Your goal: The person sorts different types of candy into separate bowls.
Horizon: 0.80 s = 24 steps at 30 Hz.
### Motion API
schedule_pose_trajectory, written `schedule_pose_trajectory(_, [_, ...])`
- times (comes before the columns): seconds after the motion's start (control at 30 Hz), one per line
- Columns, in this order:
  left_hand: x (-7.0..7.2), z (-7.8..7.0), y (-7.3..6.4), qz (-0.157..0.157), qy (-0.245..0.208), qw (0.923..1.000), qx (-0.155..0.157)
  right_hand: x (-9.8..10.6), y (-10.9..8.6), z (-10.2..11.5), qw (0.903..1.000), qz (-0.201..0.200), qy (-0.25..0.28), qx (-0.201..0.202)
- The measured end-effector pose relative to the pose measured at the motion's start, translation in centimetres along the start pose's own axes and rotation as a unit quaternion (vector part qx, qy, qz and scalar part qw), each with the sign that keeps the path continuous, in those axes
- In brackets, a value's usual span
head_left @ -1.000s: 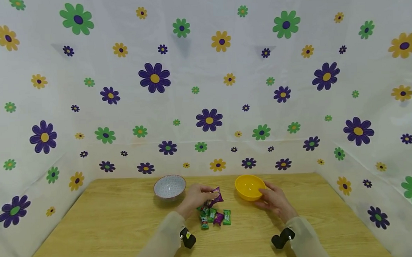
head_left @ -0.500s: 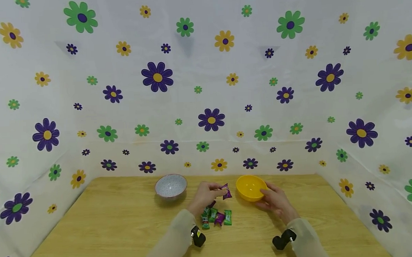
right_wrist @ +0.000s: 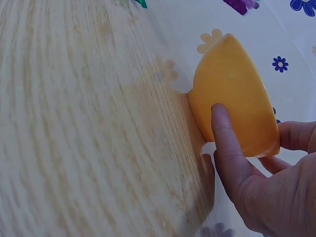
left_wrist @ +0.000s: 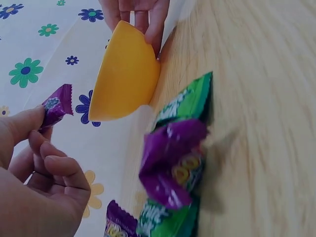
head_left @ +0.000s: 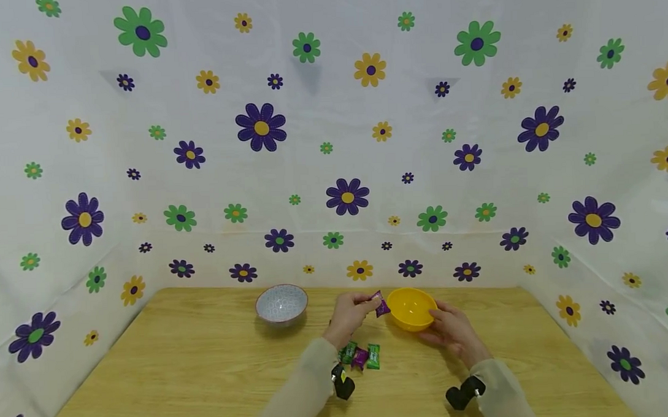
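Observation:
My left hand point(head_left: 347, 317) pinches a purple wrapped candy point(left_wrist: 58, 105) between thumb and fingers, just left of the yellow bowl's rim. The yellow bowl point(head_left: 407, 321) stands upright on the table, its inside bare. At the bowl's right side, my right hand point(head_left: 453, 334) grips the rim and wall; in the right wrist view one finger lies along the outer wall point(right_wrist: 232, 94). Below the left hand lies a small pile: a purple candy point(head_left: 359, 358), a green candy point(head_left: 373, 356) and another green candy point(head_left: 349, 353). The left wrist and sleeve partly hide this pile.
A grey-blue patterned bowl point(head_left: 282, 305) with a reddish rim stands at the back left of the wooden table point(head_left: 207, 360). A white flowered sheet point(head_left: 299, 167) hangs behind the table and along both sides.
The left hand has moved right from above the pile to beside the yellow bowl, carrying the purple candy. The right hand keeps its hold on the bowl; the view shifts slightly.

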<state>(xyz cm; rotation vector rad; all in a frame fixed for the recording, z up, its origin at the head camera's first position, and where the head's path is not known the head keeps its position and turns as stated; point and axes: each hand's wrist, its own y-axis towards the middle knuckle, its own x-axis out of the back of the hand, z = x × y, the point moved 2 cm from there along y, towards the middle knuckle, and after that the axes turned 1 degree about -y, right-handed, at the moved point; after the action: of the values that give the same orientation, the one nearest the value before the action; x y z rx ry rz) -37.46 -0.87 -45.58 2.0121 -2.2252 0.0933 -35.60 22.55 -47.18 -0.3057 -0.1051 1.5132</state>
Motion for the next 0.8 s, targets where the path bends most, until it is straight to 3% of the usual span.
schedule_pose_trajectory(0.1, [-0.8, -0.1, 0.3, -0.017, 0.008, 0.9998, 0.003, 0.0, 0.0, 0.1, 1.0, 0.002, 0.002, -0.003])
schedule_pose_trajectory(0.3, [-2.5, -0.1, 0.1, -0.015, -0.007, 0.9998, 0.013, 0.1, -0.2, 0.0, 1.0, 0.007, -0.005, -0.001])
schedule_pose_trajectory(0.43, [-3.4, -0.3, -0.2, -0.032, -0.011, 0.9993, 0.018, 0.2, -0.2, -0.1, 0.9999, 0.01, -0.007, 0.006])
schedule_pose_trajectory(0.8, [-4.7, -0.7, -0.4, -0.052, 0.012, 0.9982, 0.028, 0.2, -0.1, 0.0, 0.9998, 0.015, -0.002, 0.009])
